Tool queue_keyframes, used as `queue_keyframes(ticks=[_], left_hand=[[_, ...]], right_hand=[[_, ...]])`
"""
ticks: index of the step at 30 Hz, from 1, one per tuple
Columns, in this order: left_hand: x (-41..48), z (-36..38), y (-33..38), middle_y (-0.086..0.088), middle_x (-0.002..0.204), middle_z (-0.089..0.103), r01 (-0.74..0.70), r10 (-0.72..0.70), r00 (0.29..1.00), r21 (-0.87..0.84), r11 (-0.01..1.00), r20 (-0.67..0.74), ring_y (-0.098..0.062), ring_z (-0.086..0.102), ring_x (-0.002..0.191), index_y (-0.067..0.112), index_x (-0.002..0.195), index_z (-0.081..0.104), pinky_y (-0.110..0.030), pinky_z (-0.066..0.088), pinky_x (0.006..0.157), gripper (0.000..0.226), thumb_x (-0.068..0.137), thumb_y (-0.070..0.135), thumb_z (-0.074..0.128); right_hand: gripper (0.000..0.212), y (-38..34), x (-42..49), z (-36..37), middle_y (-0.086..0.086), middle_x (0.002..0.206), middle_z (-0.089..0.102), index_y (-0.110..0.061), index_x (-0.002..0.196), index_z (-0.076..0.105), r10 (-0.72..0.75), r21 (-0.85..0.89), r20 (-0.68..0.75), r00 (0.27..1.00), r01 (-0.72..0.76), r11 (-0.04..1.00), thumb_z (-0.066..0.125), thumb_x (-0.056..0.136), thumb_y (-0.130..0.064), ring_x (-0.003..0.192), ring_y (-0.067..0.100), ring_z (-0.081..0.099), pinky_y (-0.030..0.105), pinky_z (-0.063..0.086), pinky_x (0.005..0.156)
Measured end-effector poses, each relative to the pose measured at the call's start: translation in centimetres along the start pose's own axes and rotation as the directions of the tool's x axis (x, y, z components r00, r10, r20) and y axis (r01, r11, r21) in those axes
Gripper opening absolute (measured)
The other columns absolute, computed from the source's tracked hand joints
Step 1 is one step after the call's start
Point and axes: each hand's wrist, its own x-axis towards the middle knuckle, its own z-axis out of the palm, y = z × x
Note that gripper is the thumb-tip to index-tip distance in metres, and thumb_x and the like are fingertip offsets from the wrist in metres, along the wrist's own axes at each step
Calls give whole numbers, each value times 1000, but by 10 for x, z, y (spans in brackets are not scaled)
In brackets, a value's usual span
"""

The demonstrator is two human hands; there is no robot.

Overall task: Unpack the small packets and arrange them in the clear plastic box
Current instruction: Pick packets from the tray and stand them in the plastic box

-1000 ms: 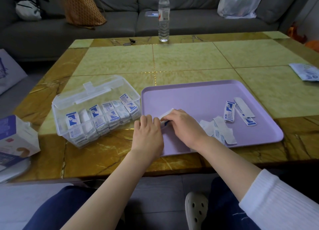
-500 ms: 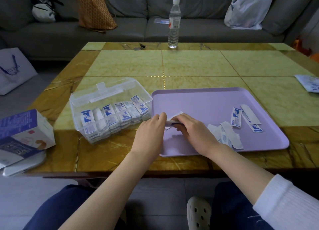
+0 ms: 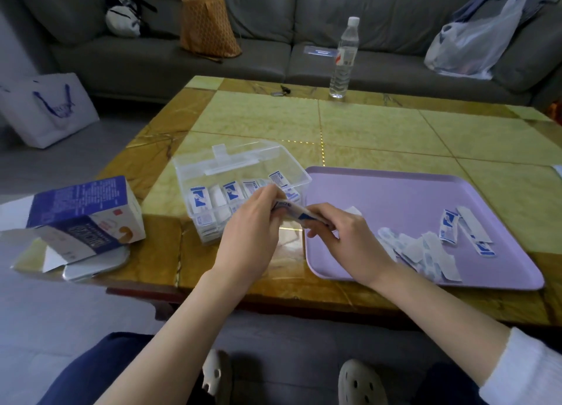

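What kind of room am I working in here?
Most likely a home living room: a grey sofa stands behind the low tiled coffee table, with a plastic bag on its seat.

There is a single wide-angle view, worn on the person's head and aimed forward and down over the desk. The left hand and right hand sit close to the lens near the frame's centre. The person's lap and shoes fill the bottom edge. A grey sofa beyond the desk's far side closes the top.
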Motion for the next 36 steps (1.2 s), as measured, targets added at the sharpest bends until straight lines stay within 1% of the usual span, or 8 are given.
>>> queue_keyframes(ticks=[5, 12, 20, 25, 28, 31, 34, 36], left_hand=[[-4, -26, -18, 8, 96, 47, 13, -17, 996, -37, 999, -92, -8, 47, 74, 17, 99, 56, -23, 40, 66, 10, 94, 11, 51], [-2, -59, -34, 5, 91, 50, -37, 34, 989, -24, 999, -145, -13, 50, 79, 19, 98, 56, -30, 47, 69, 13, 90, 9, 57], [3, -76, -44, 10, 97, 51, 43, -65, 960, -83, 996, -272, -7, 49, 87, 28, 100, 44, -15, 40, 72, 23, 91, 9, 55], [-4, -78, -61, 3, 130, 43, 279, -284, 954, -61, 958, -97, -10, 42, 116, 21, 130, 40, -22, 34, 94, 36, 95, 18, 50], [-10, -78, -70, 4, 144, 34, 332, -334, 942, 75, 940, 22, -14, 28, 131, 22, 137, 38, -32, 27, 105, 42, 97, 27, 46], [-14, -81, -76, 9, 147, 32, 313, -318, 947, 108, 944, 41, -13, 28, 134, 26, 137, 40, -36, 27, 107, 43, 96, 35, 46], [-17, -83, -79, 11, 149, 30, 296, -304, 951, 128, 947, 51, -12, 27, 136, 28, 139, 39, -38, 25, 108, 45, 96, 36, 46], [-17, -82, -78, 11, 151, 28, 294, -303, 951, 130, 947, 63, -13, 25, 137, 28, 141, 36, -38, 24, 109, 46, 96, 36, 45]], right_hand=[[38, -26, 21, 18, -8, 84, 58, -11, 101, 64, -119, -73, -29, 993, 116, 991, 44, 92, -42, 76, 13, 57, 24, 46, 69], [18, -54, 52, 31, -5, 96, 62, -13, 107, 62, -213, -212, -53, 976, 198, 957, 58, 91, -21, 86, 5, 52, 15, 42, 73], [13, -72, 88, 36, -3, 76, 65, -13, 92, 66, -193, -193, 40, 980, 197, 961, 61, 91, -25, 67, 17, 59, 41, 50, 63], [18, -77, 120, 41, 1, 68, 65, -8, 80, 70, 23, -133, -44, 999, -29, 991, 61, 89, -21, 58, 12, 57, 17, 45, 56], [19, -70, 136, 54, 1, 64, 62, -7, 71, 68, 256, -37, 45, 966, -254, 967, 63, 86, -17, 58, 12, 58, 26, 56, 66], [29, -64, 145, 69, 8, 55, 49, 6, 63, 58, 362, -107, 162, 918, -348, 931, 63, 85, -13, 53, 18, 58, 42, 57, 73], [34, -72, 150, 78, 4, 50, 42, -7, 53, 50, 424, -237, 272, 864, -366, 900, 65, 83, -13, 51, 17, 51, 31, 52, 64], [23, -76, 152, 82, 3, 53, 44, -7, 64, 57, 467, -307, 325, 822, -375, 875, 66, 83, -17, 54, 16, 47, 26, 43, 58]])
